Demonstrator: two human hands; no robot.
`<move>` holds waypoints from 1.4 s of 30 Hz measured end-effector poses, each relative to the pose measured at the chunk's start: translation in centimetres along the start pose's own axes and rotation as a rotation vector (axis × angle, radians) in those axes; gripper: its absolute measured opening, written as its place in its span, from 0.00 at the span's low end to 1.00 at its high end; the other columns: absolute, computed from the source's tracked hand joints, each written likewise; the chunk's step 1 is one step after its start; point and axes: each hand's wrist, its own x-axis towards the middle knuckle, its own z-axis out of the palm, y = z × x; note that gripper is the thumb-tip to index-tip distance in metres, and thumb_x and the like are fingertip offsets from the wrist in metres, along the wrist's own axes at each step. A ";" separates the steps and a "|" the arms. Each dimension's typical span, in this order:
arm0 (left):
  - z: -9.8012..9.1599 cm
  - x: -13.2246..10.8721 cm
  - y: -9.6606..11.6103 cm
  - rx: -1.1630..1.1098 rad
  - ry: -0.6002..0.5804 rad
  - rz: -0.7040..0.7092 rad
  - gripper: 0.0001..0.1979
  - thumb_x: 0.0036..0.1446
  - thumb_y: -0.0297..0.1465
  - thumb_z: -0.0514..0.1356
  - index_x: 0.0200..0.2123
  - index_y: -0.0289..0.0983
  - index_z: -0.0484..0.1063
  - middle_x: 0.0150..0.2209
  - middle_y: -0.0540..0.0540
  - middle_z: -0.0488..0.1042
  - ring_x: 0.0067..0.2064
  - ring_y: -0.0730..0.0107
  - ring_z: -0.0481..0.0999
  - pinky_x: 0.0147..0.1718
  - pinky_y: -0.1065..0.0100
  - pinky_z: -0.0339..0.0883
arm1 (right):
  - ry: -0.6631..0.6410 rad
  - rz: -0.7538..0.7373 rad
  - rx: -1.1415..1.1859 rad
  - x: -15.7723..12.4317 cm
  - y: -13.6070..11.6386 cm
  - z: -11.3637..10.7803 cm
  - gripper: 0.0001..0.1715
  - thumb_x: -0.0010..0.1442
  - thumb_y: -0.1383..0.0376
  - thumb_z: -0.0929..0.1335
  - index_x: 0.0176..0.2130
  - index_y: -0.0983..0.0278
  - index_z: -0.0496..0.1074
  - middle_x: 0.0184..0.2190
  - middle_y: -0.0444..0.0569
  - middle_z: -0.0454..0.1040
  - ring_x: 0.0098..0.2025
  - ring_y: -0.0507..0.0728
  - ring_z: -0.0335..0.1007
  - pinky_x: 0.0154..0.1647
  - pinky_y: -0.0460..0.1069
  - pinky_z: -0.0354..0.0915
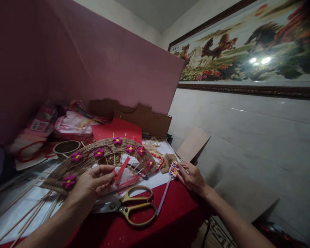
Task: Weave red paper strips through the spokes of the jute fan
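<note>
My left hand (99, 179) pinches a narrow red strip (123, 168) between thumb and fingertips, in front of a fan-shaped piece (89, 146) wrapped in brown twine. Magenta flowers with yellow centres dot the fan shape, and thin sticks poke out of its edges. At the table's right edge, my right hand (192, 177) is closed on a small white piece with a purple and orange pattern (173, 169); its exact kind is unclear. A pale translucent stick (163, 196) slants down just below that piece. Scissors with gold-coloured handles (138, 206) lie between my hands, blades partly behind my left wrist.
Loose thin sticks (28, 218) lie at the lower left. Behind the fan are a cardboard tube (67, 147), red paper (119, 129), torn cardboard (144, 117) and plastic bags (72, 124). A red cloth (167, 220) covers the front edge; a tiled wall (260, 127) stands right.
</note>
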 end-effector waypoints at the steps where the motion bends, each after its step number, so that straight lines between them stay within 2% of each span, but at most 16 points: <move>1: 0.0 0.0 0.0 -0.001 -0.006 0.002 0.11 0.40 0.16 0.65 0.29 0.32 0.72 0.25 0.46 0.75 0.24 0.70 0.75 0.24 0.66 0.74 | 0.005 0.003 -0.005 -0.2 0.1 0.1 0.10 0.58 0.67 0.64 0.41 0.63 0.71 0.35 0.55 0.76 0.36 0.59 0.73 0.36 0.53 0.72; 7: 0.0 -0.1 0.1 -0.008 -0.001 -0.002 0.12 0.37 0.16 0.67 0.28 0.32 0.72 0.25 0.46 0.75 0.23 0.72 0.74 0.21 0.71 0.73 | 0.043 0.088 0.040 -0.9 0.1 0.8 0.12 0.56 0.68 0.65 0.41 0.63 0.72 0.36 0.55 0.77 0.38 0.60 0.74 0.38 0.53 0.72; 13: 0.0 0.0 0.0 -0.011 -0.006 -0.009 0.11 0.40 0.16 0.65 0.29 0.32 0.72 0.25 0.46 0.75 0.23 0.71 0.74 0.22 0.69 0.73 | 0.110 0.195 0.129 -1.2 -0.4 1.0 0.13 0.58 0.67 0.64 0.43 0.63 0.74 0.39 0.55 0.77 0.40 0.60 0.74 0.41 0.54 0.71; 20: 0.0 0.1 0.1 -0.026 0.001 -0.017 0.11 0.38 0.16 0.66 0.27 0.32 0.72 0.24 0.46 0.75 0.23 0.71 0.74 0.21 0.69 0.72 | 0.220 0.422 0.298 -1.3 -1.0 0.5 0.13 0.61 0.63 0.63 0.40 0.64 0.75 0.37 0.54 0.78 0.39 0.59 0.75 0.41 0.53 0.70; 24: -0.1 0.2 0.0 -0.022 -0.022 -0.014 0.13 0.36 0.18 0.68 0.28 0.33 0.72 0.25 0.46 0.75 0.25 0.69 0.75 0.24 0.66 0.73 | 0.295 0.547 0.370 -1.2 -1.8 -0.2 0.14 0.61 0.60 0.64 0.40 0.64 0.75 0.38 0.53 0.78 0.40 0.59 0.74 0.44 0.54 0.69; 27: -0.1 0.1 0.0 -0.029 -0.028 -0.008 0.13 0.35 0.19 0.69 0.28 0.33 0.72 0.24 0.47 0.75 0.24 0.71 0.74 0.23 0.69 0.72 | 0.362 0.637 0.453 -0.6 -3.1 -1.1 0.15 0.60 0.58 0.65 0.39 0.65 0.75 0.36 0.53 0.78 0.38 0.59 0.75 0.41 0.53 0.70; 32: -0.1 -0.1 0.0 -0.036 -0.053 0.006 0.14 0.32 0.20 0.70 0.27 0.32 0.73 0.23 0.47 0.75 0.23 0.74 0.73 0.22 0.74 0.68 | 0.525 0.745 0.655 1.0 -6.2 -2.5 0.15 0.57 0.57 0.67 0.38 0.65 0.75 0.34 0.53 0.78 0.32 0.57 0.74 0.31 0.50 0.71; 36: 0.1 -0.4 0.1 -0.047 -0.079 0.040 0.14 0.33 0.22 0.71 0.27 0.31 0.73 0.24 0.47 0.76 0.23 0.74 0.73 0.23 0.74 0.68 | 0.620 0.725 0.852 2.1 -8.8 -3.0 0.11 0.58 0.60 0.67 0.39 0.63 0.74 0.33 0.52 0.78 0.33 0.57 0.74 0.30 0.50 0.71; 42: 0.5 -0.9 0.0 -0.113 -0.152 0.045 0.14 0.32 0.23 0.71 0.26 0.31 0.73 0.22 0.47 0.75 0.22 0.74 0.72 0.21 0.74 0.65 | 0.590 0.608 0.962 3.4 -13.9 -2.4 0.09 0.60 0.64 0.65 0.40 0.61 0.74 0.33 0.49 0.76 0.32 0.55 0.71 0.34 0.51 0.68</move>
